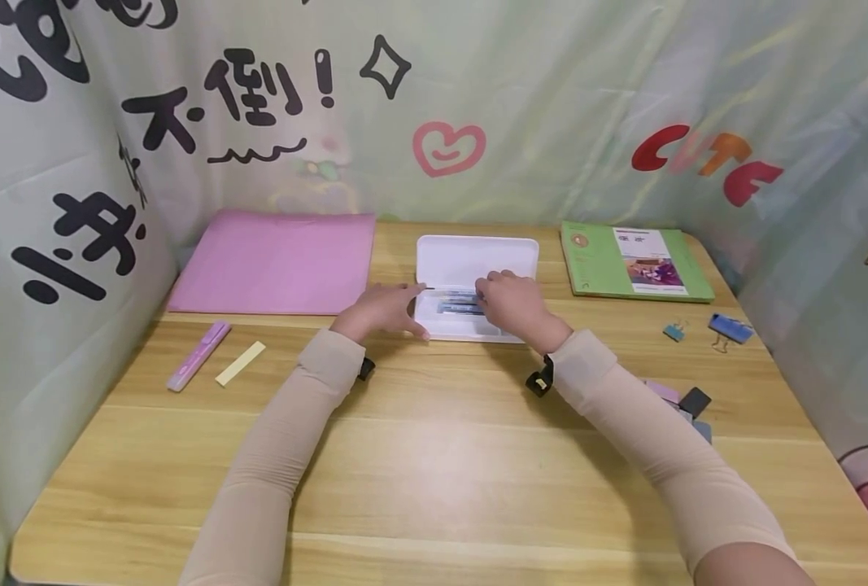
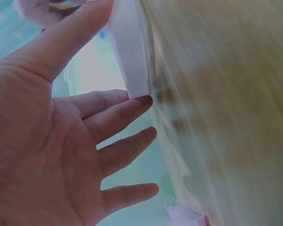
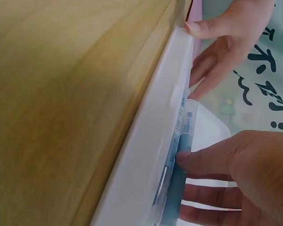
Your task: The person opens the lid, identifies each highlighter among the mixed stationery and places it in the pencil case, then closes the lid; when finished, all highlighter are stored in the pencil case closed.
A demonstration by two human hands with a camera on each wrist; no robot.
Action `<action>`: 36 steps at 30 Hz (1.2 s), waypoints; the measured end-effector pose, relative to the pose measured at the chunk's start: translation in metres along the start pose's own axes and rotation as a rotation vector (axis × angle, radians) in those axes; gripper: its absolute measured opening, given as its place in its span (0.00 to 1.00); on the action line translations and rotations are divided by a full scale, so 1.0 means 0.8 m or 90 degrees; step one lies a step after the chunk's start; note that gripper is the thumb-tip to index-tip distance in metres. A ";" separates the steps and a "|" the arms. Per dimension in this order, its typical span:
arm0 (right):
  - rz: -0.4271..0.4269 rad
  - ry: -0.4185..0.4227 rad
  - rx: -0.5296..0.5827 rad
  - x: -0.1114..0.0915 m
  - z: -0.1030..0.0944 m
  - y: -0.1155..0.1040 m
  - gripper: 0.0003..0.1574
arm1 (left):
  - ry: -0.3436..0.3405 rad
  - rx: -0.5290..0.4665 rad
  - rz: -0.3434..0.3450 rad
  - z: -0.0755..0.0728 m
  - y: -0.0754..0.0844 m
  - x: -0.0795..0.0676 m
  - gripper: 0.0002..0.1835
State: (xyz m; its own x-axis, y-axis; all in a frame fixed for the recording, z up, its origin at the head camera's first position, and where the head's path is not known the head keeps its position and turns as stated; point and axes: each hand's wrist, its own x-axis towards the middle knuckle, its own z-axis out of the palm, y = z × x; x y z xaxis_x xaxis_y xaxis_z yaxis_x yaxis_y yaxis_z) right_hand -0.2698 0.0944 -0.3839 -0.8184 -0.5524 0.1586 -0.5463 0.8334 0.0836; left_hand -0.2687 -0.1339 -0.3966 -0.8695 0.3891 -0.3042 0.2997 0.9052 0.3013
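Observation:
A white pencil case lies on the table with its lid raised at the back. Several pens rest inside it. My left hand holds the case's left end, thumb at the front corner and fingertips at the back; the last two fingers stay spread and off it in the left wrist view. Over the right half of the case, my right hand pinches a blue-grey pen between thumb and fingers. Beside that pen is a clear-barrelled pen with printed marks. The right hand hides part of the case.
Left of the case are a pink folder, a purple capped stick and a pale yellow strip. To the right are a green booklet, a teal binder clip, a blue binder clip and small dark pieces.

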 end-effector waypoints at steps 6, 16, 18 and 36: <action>-0.005 -0.004 0.017 -0.005 -0.002 0.004 0.08 | 0.002 -0.007 0.001 0.001 0.004 -0.001 0.54; 0.018 0.168 0.050 0.009 -0.015 0.055 0.23 | 0.010 0.006 -0.005 0.002 0.008 0.000 0.54; 0.028 0.145 0.035 0.013 -0.014 0.063 0.29 | 0.022 0.013 -0.001 0.003 0.008 0.000 0.53; -0.019 0.190 0.067 -0.035 -0.009 0.040 0.24 | 0.052 0.032 -0.008 0.006 0.004 -0.015 0.61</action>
State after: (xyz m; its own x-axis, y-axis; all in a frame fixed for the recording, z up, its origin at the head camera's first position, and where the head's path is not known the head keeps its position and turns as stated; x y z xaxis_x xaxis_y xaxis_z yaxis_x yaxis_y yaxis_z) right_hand -0.2634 0.1364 -0.3788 -0.7214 -0.5345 0.4403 -0.5979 0.8016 -0.0065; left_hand -0.2556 -0.1351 -0.3961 -0.9020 0.3638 -0.2324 0.3054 0.9183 0.2521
